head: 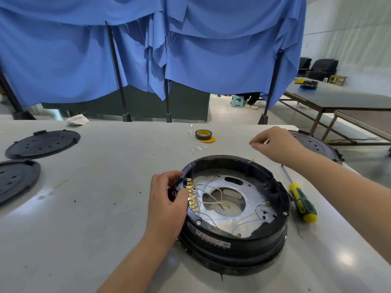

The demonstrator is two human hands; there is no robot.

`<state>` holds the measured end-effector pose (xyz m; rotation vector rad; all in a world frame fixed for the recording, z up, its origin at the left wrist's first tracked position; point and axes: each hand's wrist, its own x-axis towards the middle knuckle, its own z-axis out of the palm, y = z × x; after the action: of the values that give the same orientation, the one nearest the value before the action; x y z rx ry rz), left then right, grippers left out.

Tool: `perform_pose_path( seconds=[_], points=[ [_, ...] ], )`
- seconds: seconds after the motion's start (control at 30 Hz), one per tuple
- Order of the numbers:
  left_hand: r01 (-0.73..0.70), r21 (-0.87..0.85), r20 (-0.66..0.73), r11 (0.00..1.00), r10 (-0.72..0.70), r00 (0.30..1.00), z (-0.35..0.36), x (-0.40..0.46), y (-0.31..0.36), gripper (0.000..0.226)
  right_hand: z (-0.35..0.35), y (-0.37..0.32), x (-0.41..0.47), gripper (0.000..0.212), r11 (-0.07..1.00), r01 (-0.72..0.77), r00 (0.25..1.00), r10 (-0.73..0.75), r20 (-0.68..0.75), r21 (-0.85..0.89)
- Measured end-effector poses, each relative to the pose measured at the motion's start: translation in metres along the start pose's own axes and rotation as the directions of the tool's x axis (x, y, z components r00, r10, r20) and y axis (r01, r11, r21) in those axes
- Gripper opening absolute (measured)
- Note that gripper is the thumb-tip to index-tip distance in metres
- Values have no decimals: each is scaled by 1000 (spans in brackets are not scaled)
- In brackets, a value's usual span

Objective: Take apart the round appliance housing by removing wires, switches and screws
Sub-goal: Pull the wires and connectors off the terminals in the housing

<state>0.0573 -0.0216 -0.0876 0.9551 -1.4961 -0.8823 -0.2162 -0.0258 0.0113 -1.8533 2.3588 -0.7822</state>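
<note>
Gripping the round black plastic housing [234, 240] rim, left hand [167, 199] fingers curl — right hand [275, 144] pinches something tiny.

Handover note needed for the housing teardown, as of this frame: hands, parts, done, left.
Left hand: grips the switch block on the left rim of the round housing.
Right hand: raised over the table behind the housing, fingertips pinched together; whether it holds anything is too small to tell.
Screwdriver: lies on the table right of the housing.
Done: housing is open, and some white wires lie loose inside it.
Left: brass terminals crowd the switch block, screws sit in the rim.
</note>
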Motion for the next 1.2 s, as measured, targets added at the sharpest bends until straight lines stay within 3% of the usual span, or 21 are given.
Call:
perform_pose_path(
  seconds=[0.33, 0.47, 0.6, 0.8, 0.97, 1.1, 1.2],
  points=[
    [20, 1, 0, 1000, -20, 1000, -1, -1, 1, 29, 32, 16, 23, 14, 960, -278, 958, 276, 76, 21],
    [11, 2, 0, 1000, -11, 1000, -1, -2, 0, 30, 43, 18, 37, 32, 919, -392, 917, 386, 103, 38],
    [-2, 16, -6, 1000, 2, 1000, -1, -2, 0, 30, 49, 19, 48, 31, 889, -453, 885, 440, 153, 62],
    [3, 12, -8, 1000, -3, 1000, -1, -1, -2, 30, 48, 30, 52, 46, 893, -447, 886, 434, 161, 50],
    [-5, -2, -23, 1000, 5, 1000, 0, -1, -3, 31, 38, 42, 39, 38, 917, -397, 891, 397, 221, -49],
    [1, -2, -20, 1000, -1, 1000, -1, -1, -3, 30, 38, 42, 24, 16, 917, -341, 881, 389, 269, -208],
    [1, 2, -21, 1000, -1, 1000, -1, 0, -4, 30, 42, 45, 21, 25, 917, -328, 889, 381, 254, -227]
  ],
)
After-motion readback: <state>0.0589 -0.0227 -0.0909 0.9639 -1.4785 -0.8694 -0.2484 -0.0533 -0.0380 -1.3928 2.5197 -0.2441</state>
